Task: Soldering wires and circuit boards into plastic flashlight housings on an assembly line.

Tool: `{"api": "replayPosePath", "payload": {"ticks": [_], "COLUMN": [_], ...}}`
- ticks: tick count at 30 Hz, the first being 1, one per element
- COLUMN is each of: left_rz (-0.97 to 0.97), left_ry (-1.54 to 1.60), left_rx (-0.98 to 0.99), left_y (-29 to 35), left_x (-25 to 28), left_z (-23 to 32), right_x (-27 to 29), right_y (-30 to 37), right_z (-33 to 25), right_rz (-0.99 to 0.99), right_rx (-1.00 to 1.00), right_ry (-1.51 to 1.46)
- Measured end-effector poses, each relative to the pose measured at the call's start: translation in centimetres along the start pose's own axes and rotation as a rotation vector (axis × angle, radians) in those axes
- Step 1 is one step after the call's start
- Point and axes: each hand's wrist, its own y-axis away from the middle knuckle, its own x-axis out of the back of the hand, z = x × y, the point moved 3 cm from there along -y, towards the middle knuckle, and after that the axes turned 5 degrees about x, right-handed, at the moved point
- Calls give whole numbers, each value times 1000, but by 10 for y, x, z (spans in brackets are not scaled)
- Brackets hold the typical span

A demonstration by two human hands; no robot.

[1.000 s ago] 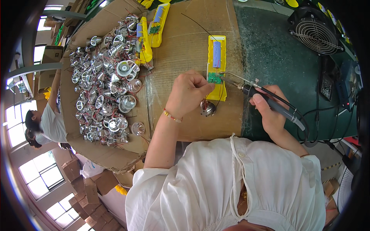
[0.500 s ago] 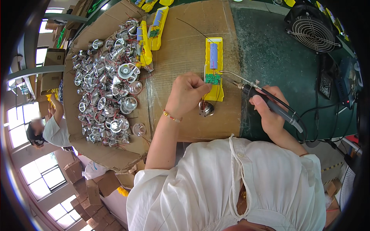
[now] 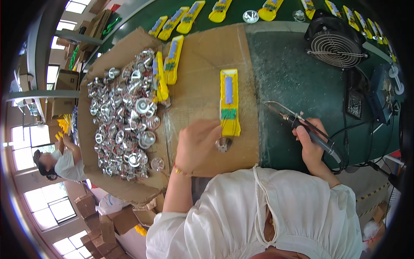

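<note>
A yellow plastic housing lies on the cardboard sheet, holding a purple cylindrical battery and a small green circuit board. Dark wires run from the board toward a shiny reflector cup at the housing's lower end. My left hand is beside that lower end, its fingers smeared by motion, so I cannot make out any grip. My right hand grips a soldering iron with a thin metal tube along it. The iron's tip points up-left, apart from the board.
A cardboard box full of shiny reflector cups stands at the left. Several filled yellow housings lie beside it and along the far edge. A fan stands far right, near a blue-grey device. Another person is at far left.
The soldering iron has moved right, away from the circuit board. My left hand has drawn back from the board, down and to the left. The view has shifted, showing more of the far edge.
</note>
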Motion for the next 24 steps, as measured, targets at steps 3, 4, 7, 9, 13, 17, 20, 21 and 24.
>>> {"api": "replayPosePath", "payload": {"ticks": [3,4,7,9,13,17,20,21,24], "left_rz": [-67,-64,-79,-128,5,387,183,43,177], "left_ry": [-185,-189,-181,-382,-369,-415,-772,-676,-780], "left_rx": [160,147,151,54,-95,-125,-3,71,-107], "left_y": [-3,-13,-59,-116,-244,-333,-354,-355,-324], "left_x": [-2,-5,-14,-18,-26,-3,-4,-2,-6], "left_z": [-4,0,10,27,50,45,19,4,6], "right_x": [9,10,10,13,13,15,16,15,13], "right_y": [-4,-4,-7,-8,-8,-5,-5,-6,-8], "right_z": [1,1,6,12,13,13,17,17,18], "right_rz": [-3,-1,-7,9,19,17,9,-13,-14], "right_rx": [-21,-68,-117,-155,-137,-161,-173,-173,-114], "right_ry": [22,31,9,11,19,51,67,53,43]}}
